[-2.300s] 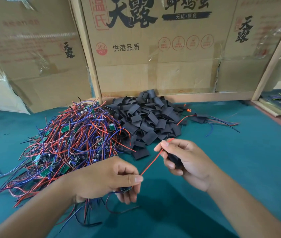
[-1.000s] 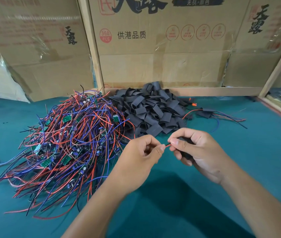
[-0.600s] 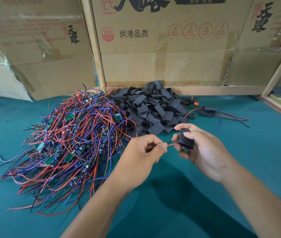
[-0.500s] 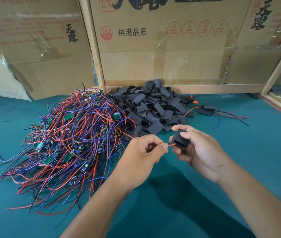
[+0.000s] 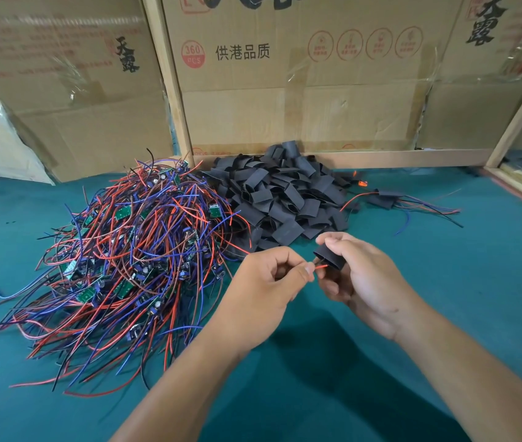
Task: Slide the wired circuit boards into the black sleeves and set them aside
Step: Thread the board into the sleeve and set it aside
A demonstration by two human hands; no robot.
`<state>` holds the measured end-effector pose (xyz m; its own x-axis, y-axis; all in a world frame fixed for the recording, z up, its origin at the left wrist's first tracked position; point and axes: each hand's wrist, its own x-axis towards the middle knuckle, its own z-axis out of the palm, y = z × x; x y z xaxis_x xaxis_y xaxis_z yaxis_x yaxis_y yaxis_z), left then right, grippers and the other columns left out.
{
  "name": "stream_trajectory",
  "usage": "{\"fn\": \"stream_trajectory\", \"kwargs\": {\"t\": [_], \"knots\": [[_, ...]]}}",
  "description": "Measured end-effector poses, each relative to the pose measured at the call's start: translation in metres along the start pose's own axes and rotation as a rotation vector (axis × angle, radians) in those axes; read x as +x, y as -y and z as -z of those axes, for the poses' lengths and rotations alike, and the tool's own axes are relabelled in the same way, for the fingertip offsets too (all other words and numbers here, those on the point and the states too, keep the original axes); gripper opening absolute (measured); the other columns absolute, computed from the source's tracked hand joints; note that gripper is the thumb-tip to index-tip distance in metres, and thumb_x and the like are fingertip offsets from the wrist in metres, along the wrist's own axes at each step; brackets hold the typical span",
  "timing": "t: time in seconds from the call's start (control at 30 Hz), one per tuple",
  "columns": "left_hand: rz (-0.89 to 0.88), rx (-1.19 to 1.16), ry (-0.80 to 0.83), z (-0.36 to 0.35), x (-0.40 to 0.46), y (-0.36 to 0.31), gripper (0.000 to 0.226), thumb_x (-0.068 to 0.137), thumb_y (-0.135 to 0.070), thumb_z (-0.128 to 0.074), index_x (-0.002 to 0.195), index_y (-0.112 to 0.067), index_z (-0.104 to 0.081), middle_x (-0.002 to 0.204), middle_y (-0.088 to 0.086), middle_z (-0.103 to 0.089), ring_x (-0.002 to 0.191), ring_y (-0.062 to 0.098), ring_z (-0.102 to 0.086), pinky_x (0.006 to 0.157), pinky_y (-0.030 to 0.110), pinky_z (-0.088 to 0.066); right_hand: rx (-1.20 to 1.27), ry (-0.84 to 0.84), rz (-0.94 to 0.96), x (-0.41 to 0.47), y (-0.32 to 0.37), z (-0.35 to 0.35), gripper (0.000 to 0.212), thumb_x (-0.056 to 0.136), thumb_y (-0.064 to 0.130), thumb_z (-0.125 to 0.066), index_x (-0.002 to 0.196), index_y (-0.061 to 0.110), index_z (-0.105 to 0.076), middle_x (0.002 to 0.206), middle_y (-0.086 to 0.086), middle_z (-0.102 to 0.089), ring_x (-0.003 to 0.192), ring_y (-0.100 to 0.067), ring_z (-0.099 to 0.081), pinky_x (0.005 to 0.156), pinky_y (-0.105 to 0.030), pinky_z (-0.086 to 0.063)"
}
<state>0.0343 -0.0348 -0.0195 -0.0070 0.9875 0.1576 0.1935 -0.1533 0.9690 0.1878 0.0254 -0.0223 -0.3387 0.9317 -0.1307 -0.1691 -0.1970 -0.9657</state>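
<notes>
Above the green bench point(image 5: 444, 282), the right hand point(image 5: 365, 282) grips a black sleeve point(image 5: 329, 258) by thumb and fingers. The left hand point(image 5: 266, 291) pinches a red wire point(image 5: 320, 267) that reaches the sleeve's mouth; its board is probably hidden in the fist. Heaps of wired boards point(image 5: 132, 250) and sleeves point(image 5: 285, 199) lie beyond.

Left hand point(image 5: 264, 283) and right hand point(image 5: 360, 275) meet, each in a pinching grip.

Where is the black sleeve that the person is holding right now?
In the head view, the black sleeve sits right of centre, pinched in the right hand, just in front of the pile of sleeves, facing the left hand.
</notes>
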Motion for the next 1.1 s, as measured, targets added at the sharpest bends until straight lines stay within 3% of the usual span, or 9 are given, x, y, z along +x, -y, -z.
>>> {"fn": "stream_trajectory", "kwargs": {"t": [0.33,0.5,0.57,0.67,0.77,0.83,0.9,1.1], "knots": [[-0.036,0.024,-0.032,0.002,0.002,0.002,0.021,0.097,-0.017,-0.061,0.078,-0.008,-0.065,0.053,-0.007,-0.037,0.044,0.006,-0.024,0.043,0.016,-0.022,-0.101,-0.013,0.094,0.002,-0.005,0.0,0.015,0.102,0.028,-0.047,0.09,0.022,-0.055,0.062,-0.007,-0.06,0.045,-0.017,-0.044,0.04,-0.021,-0.03],[-0.061,0.064,-0.052,0.002,0.003,0.006,0.021,0.097,-0.019,-0.062,0.078,-0.009,-0.064,0.051,-0.013,-0.037,0.048,0.008,-0.025,0.045,0.018,-0.023,-0.183,-0.021,0.104,0.003,-0.008,0.001,0.021,0.104,0.036,-0.043,0.098,0.018,-0.051,0.061,-0.009,-0.061,0.044,-0.02,-0.044,0.04,-0.022,-0.03],[-0.067,0.064,-0.05,0.002,0.003,0.006,0.021,0.096,-0.02,-0.062,0.077,-0.01,-0.064,0.052,-0.012,-0.037,0.048,0.007,-0.025,0.045,0.018,-0.023,-0.13,0.03,0.083,0.003,-0.004,0.003,0.019,0.105,0.029,-0.038,0.1,0.016,-0.051,0.064,-0.012,-0.06,0.045,-0.021,-0.044,0.041,-0.024,-0.029],[-0.058,0.013,-0.048,0.005,0.003,0.004,0.021,0.092,-0.026,-0.061,0.075,-0.015,-0.066,0.054,-0.005,-0.037,0.045,0.008,-0.023,0.043,0.019,-0.021,0.094,0.27,-0.027,0.001,0.006,0.012,0.024,0.099,0.009,-0.031,0.114,0.012,-0.049,0.077,-0.019,-0.061,0.054,-0.026,-0.053,0.043,-0.026,-0.037],[-0.037,-0.064,-0.057,0.009,0.003,0.002,0.025,0.096,-0.022,-0.062,0.071,-0.023,-0.067,0.056,-0.004,-0.039,0.045,0.007,-0.026,0.044,0.017,-0.023,0.063,0.454,-0.033,-0.001,0.014,0.025,0.03,0.101,0.011,-0.044,0.131,0.01,-0.046,0.097,-0.019,-0.068,0.077,-0.032,-0.069,0.054,-0.027,-0.051],[-0.024,-0.116,-0.058,0.011,0.003,0.0,0.026,0.098,-0.016,-0.06,0.073,-0.018,-0.066,0.057,-0.001,-0.039,0.045,0.007,-0.026,0.043,0.017,-0.023,0.008,0.496,-0.006,-0.002,0.017,0.03,0.044,0.093,0.021,-0.058,0.134,0.01,-0.046,0.105,-0.018,-0.07,0.088,-0.032,-0.071,0.061,-0.026,-0.055],[-0.007,-0.152,-0.051,0.011,0.003,-0.002,0.024,0.098,-0.015,-0.06,0.075,-0.013,-0.065,0.057,0.0,-0.037,0.045,0.009,-0.024,0.043,0.02,-0.02,-0.019,0.478,0.018,-0.002,0.017,0.032,0.052,0.085,0.028,-0.064,0.131,0.009,-0.047,0.104,-0.018,-0.071,0.09,-0.031,-0.073,0.062,-0.025,-0.055],[0.025,-0.196,-0.008,0.01,0.001,-0.005,0.026,0.098,-0.017,-0.06,0.073,-0.017,-0.066,0.054,-0.005,-0.041,0.045,0.01,-0.023,0.045,0.025,-0.017,-0.021,0.412,0.059,0.001,0.013,0.028,0.049,0.08,0.031,-0.068,0.119,0.009,-0.049,0.097,-0.021,-0.073,0.088,-0.031,-0.074,0.058,-0.024,-0.053]]}}
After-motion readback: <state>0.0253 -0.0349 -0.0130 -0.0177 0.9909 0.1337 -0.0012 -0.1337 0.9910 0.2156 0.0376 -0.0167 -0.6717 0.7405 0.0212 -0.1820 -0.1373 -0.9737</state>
